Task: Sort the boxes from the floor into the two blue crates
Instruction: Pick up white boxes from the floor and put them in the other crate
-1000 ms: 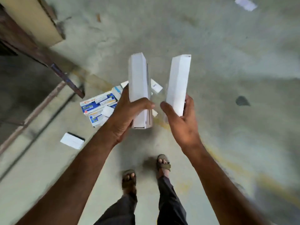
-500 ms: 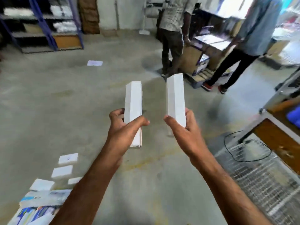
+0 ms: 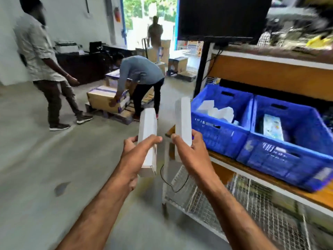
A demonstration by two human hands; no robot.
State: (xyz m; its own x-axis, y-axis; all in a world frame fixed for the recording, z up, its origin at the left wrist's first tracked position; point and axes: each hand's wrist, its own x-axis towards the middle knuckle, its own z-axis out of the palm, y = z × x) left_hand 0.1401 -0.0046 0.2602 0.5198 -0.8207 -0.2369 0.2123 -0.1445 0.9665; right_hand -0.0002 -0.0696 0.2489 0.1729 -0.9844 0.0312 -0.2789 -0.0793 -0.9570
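Note:
My left hand [image 3: 134, 157] grips a long white box [image 3: 148, 127] upright in front of me. My right hand [image 3: 189, 152] grips a second long white box [image 3: 182, 118] the same way, just to the right of the first. Two blue crates stand side by side on a wooden shelf to the right. The left crate [image 3: 219, 138] holds several white boxes. The right crate [image 3: 288, 159] holds a printed box. Both held boxes are left of the crates, over the floor.
The crates rest on a shelf [image 3: 270, 181] with wire mesh [image 3: 243, 201] below and a dark monitor [image 3: 216, 17] above. Ahead, one person [image 3: 138, 76] bends over cartons on a pallet [image 3: 106, 100] and another person [image 3: 41, 56] walks at the left. Grey floor [image 3: 45, 168] lies to my left.
The view has swung from the floor and the pile of boxes up and round to the shelf with the blue crates. Both hands still hold their white boxes.

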